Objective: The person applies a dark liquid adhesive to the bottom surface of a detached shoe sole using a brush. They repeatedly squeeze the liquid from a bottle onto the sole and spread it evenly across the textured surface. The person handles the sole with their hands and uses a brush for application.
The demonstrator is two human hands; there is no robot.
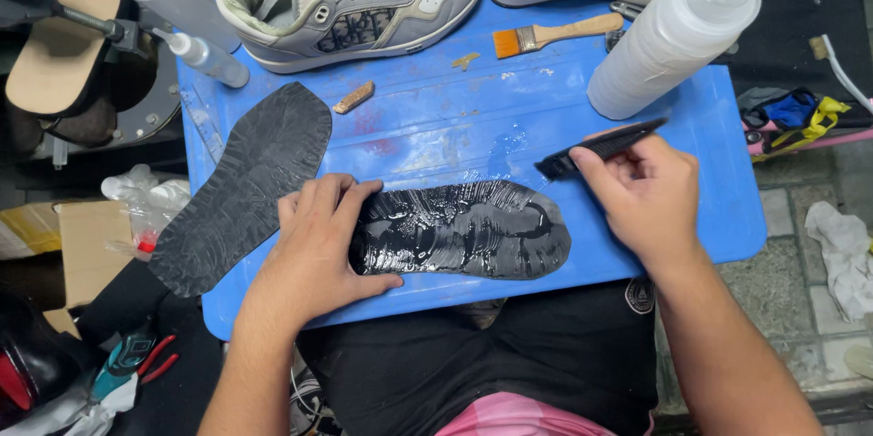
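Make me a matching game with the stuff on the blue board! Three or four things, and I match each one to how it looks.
Things:
1. sole under the left hand
2. other sole
3. paintbrush
4. black brush

Looks:
A. dry and dull grey
B. orange bristles, wooden handle
C. wet and shiny black
D. held in the right hand

Pairs: 1-C, 2-A, 3-B, 4-D

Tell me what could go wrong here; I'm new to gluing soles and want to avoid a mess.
The left hand presses the wet, glossy sole, so fingers may smear the coating. The brush in the right hand could drip on the blue board. The dry sole overhangs the board's edge and might slip.
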